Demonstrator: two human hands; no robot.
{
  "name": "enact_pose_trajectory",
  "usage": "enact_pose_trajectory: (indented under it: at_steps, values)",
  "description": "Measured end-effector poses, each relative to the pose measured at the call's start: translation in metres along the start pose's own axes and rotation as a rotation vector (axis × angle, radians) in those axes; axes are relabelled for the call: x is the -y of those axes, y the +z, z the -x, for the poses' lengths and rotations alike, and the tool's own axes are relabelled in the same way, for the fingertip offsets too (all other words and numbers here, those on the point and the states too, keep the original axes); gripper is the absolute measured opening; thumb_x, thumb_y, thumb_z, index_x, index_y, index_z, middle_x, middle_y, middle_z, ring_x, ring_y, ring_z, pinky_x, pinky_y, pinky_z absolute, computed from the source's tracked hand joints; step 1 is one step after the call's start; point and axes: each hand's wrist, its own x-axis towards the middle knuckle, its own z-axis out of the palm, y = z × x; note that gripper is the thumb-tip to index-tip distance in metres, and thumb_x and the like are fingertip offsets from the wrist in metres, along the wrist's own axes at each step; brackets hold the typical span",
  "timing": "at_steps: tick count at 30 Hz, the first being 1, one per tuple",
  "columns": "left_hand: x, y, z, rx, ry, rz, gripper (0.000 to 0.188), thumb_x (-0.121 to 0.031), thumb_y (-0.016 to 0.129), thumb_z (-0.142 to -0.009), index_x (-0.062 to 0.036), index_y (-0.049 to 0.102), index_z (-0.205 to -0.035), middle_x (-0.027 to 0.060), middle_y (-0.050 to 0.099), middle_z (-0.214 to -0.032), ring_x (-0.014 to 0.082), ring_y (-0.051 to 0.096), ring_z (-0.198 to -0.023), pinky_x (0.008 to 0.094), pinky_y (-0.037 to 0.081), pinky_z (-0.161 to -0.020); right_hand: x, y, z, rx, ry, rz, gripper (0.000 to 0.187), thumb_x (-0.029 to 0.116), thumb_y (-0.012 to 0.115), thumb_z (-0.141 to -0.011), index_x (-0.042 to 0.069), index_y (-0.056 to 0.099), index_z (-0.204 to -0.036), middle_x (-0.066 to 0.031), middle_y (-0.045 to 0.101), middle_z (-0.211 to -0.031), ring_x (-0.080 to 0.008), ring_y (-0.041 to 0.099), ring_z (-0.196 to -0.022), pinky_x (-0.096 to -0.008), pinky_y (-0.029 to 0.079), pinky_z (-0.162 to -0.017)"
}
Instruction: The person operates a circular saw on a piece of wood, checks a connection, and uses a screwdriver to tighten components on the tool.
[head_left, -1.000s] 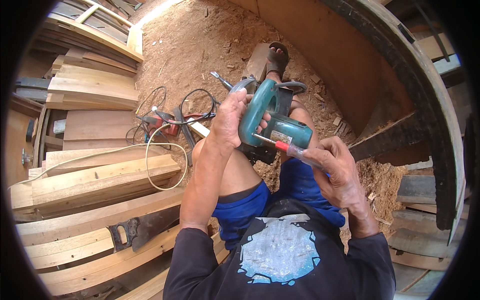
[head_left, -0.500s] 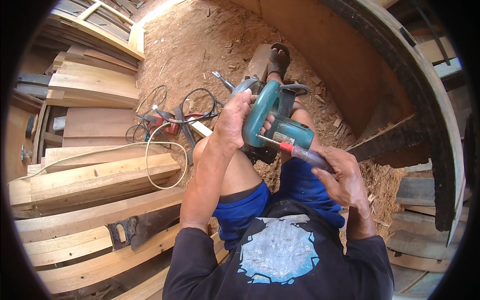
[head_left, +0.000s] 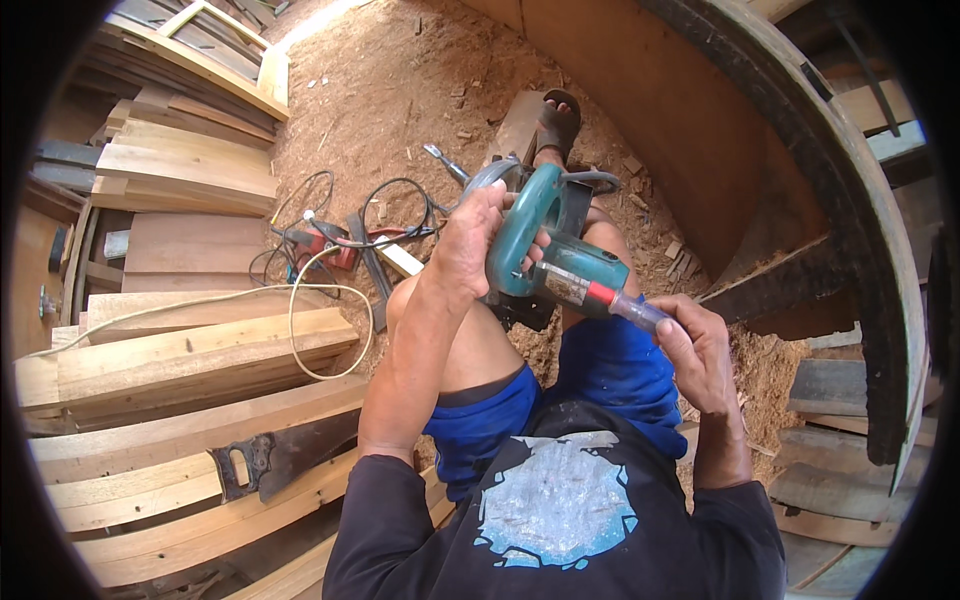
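My left hand (head_left: pixel 468 240) is wrapped round the looped handle of a teal circular saw (head_left: pixel 519 240), which rests over my lap between my knees. The saw's motor housing points to the right, and its grey rounded guard (head_left: pixel 492 176) shows beyond my fingers. In my right hand (head_left: pixel 697 350) is a screwdriver (head_left: pixel 637 312) with a clear purplish handle and red collar. I pinch it near the handle's end, with its shaft pointing left across the motor housing. Its tip is apart from the screw hole in the saw's handle.
Stacked boards (head_left: pixel 190 360) fill the left side, with a handsaw (head_left: pixel 285 457) lying on them. A red power tool (head_left: pixel 330 246) and looping cords lie on the sawdust-covered ground (head_left: pixel 390 110). A large curved wooden piece (head_left: pixel 690 120) stands at the right.
My right hand has drawn the screwdriver back to the right, its tip leaving the saw's handle. My grip has shifted toward the screwdriver's end. My left hand and the circular saw stay almost still.
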Motion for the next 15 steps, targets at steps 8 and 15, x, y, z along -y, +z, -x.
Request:
enact_pose_trajectory:
  at_steps: [8, 15]
  values:
    - [0.006, 0.000, -0.004, 0.017, 0.027, 0.039, 0.052, -0.045, 0.039, -0.109, 0.0003, 0.058, -0.126, 0.0244, 0.073, -0.095, 0.0307, 0.075, -0.077, 0.0395, 0.063, -0.070, 0.012, 0.086, -0.045, -0.122, -0.130, 0.028, 0.023, 0.012, 0.078, -0.091, 0.003, 0.061, -0.102, -0.0084, 0.064, -0.077, -0.0240, 0.062, -0.066, -0.0363, 0.050, -0.063]
    - [0.004, -0.011, 0.002, 0.020, 0.096, -0.026, 0.054, -0.042, 0.042, -0.110, 0.0069, 0.058, -0.126, 0.0239, 0.072, -0.100, 0.0293, 0.073, -0.083, 0.0393, 0.062, -0.080, -0.006, 0.129, -0.077, -0.216, -0.470, 0.253, 0.029, -0.004, 0.073, -0.077, 0.002, 0.056, -0.099, -0.0230, 0.064, -0.091, -0.0465, 0.065, -0.083, -0.0539, 0.052, -0.072]
